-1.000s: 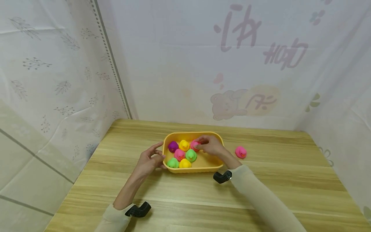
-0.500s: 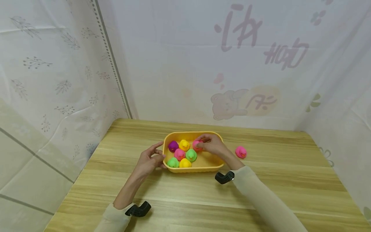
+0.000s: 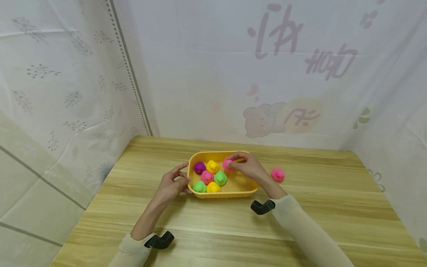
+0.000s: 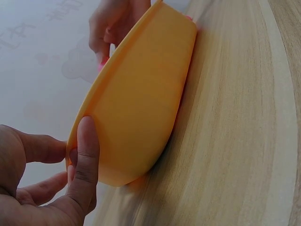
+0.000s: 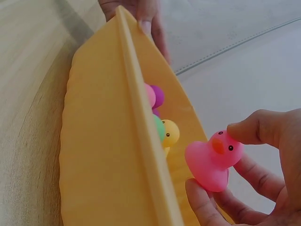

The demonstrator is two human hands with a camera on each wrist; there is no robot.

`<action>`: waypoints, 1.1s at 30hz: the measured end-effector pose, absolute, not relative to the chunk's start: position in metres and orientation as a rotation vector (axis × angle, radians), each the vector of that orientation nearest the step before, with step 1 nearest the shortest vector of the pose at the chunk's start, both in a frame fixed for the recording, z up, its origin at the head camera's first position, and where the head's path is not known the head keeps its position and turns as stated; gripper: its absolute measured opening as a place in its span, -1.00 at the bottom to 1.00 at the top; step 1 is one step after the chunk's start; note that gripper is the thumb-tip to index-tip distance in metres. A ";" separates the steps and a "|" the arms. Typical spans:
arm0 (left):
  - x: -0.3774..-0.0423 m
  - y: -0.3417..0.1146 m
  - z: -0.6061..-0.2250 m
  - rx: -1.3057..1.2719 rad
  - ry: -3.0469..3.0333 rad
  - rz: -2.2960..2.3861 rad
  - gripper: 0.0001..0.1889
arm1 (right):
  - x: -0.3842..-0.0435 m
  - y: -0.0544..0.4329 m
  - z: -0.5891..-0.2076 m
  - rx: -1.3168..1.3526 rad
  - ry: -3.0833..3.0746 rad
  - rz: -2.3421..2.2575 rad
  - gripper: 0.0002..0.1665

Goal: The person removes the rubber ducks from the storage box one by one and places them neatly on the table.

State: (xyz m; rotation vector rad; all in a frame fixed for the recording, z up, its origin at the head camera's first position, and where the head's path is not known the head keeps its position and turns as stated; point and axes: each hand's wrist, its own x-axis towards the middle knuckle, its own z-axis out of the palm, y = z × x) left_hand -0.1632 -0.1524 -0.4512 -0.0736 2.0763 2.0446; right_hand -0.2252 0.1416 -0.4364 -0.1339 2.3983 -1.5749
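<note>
A yellow plastic basket stands on the table with several small rubber ducks inside: a purple duck, yellow ones, green ones and a pink duck. At its left end my left hand holds the wall near the rim; the left wrist view shows fingers against the outer side. My right hand pinches another pink rubber duck between thumb and fingers. This duck is raised to about rim height over the basket's right half. From the right wrist camera, the near wall hides most ducks in the basket.
One more pink duck sits on the wooden table, to the right of the basket. Printed white cloth hangs behind the table and along both sides.
My right hand has lifted the pink duck from the back row and shifted it slightly right and up. My left hand and the basket stay in place.
</note>
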 end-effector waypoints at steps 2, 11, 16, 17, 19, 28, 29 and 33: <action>-0.163 -0.152 -0.451 -0.085 2.076 2.046 -0.33 | -0.223 0.143 -0.435 -0.137 2.387 -1.588 -0.66; -0.164 -0.152 -0.453 -0.090 2.069 2.042 -0.33 | -0.211 0.155 -0.428 -0.198 2.403 -1.605 -0.61; -0.164 -0.153 -0.453 -0.091 2.068 2.048 -0.33 | -0.207 0.161 -0.427 -0.228 2.429 -1.604 -0.61; -0.164 -0.152 -0.453 -0.088 2.068 2.050 -0.33 | -0.206 0.162 -0.427 -0.230 2.437 -1.602 -0.61; -0.165 -0.153 -0.454 -0.076 2.067 2.049 -0.32 | -0.204 0.165 -0.427 -0.242 2.451 -1.602 -0.62; -0.166 -0.154 -0.454 -0.065 2.055 2.056 -0.32 | -0.198 0.175 -0.424 -0.297 2.493 -1.643 -0.62; -0.166 -0.154 -0.454 -0.066 2.056 2.053 -0.32 | -0.197 0.177 -0.425 -0.295 2.499 -1.642 -0.63; -0.166 -0.154 -0.453 -0.081 2.050 2.057 -0.33 | -0.196 0.182 -0.425 -0.273 2.525 -1.630 -0.62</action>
